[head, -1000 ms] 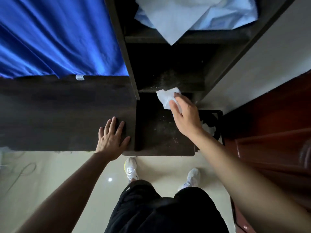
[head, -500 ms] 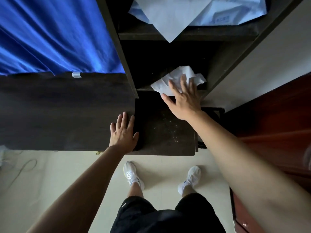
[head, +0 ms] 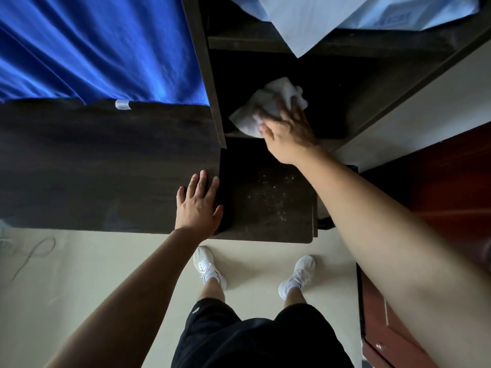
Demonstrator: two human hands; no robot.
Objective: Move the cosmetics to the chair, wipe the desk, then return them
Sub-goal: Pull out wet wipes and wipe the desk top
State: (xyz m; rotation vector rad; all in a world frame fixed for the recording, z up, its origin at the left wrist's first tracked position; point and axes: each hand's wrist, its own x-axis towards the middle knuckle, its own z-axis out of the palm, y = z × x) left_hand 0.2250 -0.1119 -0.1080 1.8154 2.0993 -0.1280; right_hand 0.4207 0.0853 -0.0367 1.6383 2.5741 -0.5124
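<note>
1. Two hands are showing in the head view, both bare, both reaching to a dark desk [head: 106,166].
2. Right hand [head: 288,128] — lying palm down on a white cloth [head: 255,112], fingers spread and pressing it flat on the low shelf [head: 326,128] of the unit at the desk's right end; the fingers are blurring.
3. Cloth — crumpled, one part bunching up past the fingertips, the rest spreading left toward the shelf's upright.
4. Left hand [head: 198,205] — resting flat, fingers spread, holding nothing, at the desk's front edge just beside the step down to the lower panel [head: 265,192].
5. Lower panel — carrying pale specks under the right forearm.
6. Cosmetics — not appearing anywhere in view; where they are cannot be told.
7. Blue curtain [head: 93,46] is hanging behind the desk; pale blue sheets [head: 313,19] are lying on the upper shelf.
8. White shoes [head: 208,266] are standing on the pale floor, near the desk's front.
</note>
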